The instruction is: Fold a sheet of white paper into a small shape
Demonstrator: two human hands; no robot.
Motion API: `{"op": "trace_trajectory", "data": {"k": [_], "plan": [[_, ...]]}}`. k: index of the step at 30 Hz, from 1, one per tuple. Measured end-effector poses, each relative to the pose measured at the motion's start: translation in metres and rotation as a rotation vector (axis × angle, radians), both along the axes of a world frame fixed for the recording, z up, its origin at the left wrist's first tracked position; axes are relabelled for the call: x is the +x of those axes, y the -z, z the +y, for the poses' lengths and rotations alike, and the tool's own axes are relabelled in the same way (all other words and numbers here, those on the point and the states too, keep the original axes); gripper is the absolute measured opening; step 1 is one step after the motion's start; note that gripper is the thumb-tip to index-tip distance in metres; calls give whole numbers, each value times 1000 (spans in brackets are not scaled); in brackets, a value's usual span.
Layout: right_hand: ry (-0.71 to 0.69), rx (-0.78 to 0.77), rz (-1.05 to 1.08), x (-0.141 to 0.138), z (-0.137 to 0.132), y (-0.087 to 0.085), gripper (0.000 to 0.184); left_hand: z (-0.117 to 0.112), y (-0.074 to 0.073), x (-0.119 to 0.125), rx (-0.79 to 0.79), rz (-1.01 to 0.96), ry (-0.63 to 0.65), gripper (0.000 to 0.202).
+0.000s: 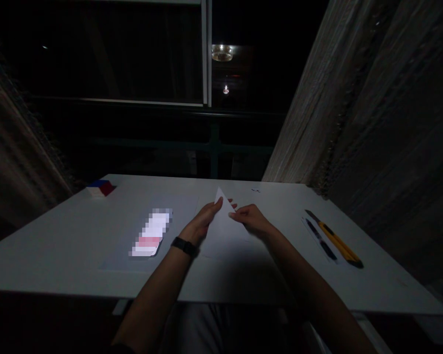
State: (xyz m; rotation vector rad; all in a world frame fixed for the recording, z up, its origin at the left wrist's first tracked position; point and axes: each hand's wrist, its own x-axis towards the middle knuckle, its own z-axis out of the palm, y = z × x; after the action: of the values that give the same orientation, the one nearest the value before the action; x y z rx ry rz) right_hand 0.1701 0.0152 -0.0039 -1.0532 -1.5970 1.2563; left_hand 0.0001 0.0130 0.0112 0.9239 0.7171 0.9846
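the white paper (223, 228) is in both hands, above the near middle part of the table (59, 246), with its pointed corner directed up and away from the person. the left hand (205, 216) wraps it from the left side: the thumb lies on the front face and some fingers come out behind, so the paper is pinched between them, probably to keep the point steady. the right hand (253, 216) pinches the right sloping edge with the thumb and the bent forefinger, which seems to give a finer control of this edge. whether the lower part of the paper touches the table, i cannot tell, because it is dim there. on the left, a lit phone (153, 233) lies upon a pale sheet (114, 263), turned toward the person, perhaps so that its screen is easy to look at. on the right, a pen (321, 238) and a yellow cutter (341, 243) lie side by side, apart from the hands, maybe to leave the middle free. a coloured block (100, 188) and a small scrap (256, 190) sit near the far edge.
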Motion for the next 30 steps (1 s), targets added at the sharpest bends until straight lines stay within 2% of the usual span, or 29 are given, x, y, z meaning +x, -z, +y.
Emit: {"op": "trace_trajectory", "data": {"k": [4, 6, 8, 13, 17, 24, 30], "plan": [[271, 41, 47, -4, 4, 6, 40, 7, 6, 1, 201, 140, -246, 51], [351, 30, 99, -3, 7, 7, 40, 11, 9, 0, 277, 216, -357, 52], [388, 1, 160, -2, 9, 8, 41, 14, 11, -1, 338, 290, -407, 48], [390, -87, 261, -2, 7, 4, 38, 14, 12, -2, 470, 411, -411, 33], [410, -118, 300, -3, 3, -2, 34, 10, 8, -1, 532, 483, -405, 35], [334, -189, 342, -2, 0, -7, 31, 5, 2, -2, 524, 402, -369, 23], [414, -124, 351, -3, 2, -2, 31, 3, 1, 0, 504, 412, -290, 33]]}}
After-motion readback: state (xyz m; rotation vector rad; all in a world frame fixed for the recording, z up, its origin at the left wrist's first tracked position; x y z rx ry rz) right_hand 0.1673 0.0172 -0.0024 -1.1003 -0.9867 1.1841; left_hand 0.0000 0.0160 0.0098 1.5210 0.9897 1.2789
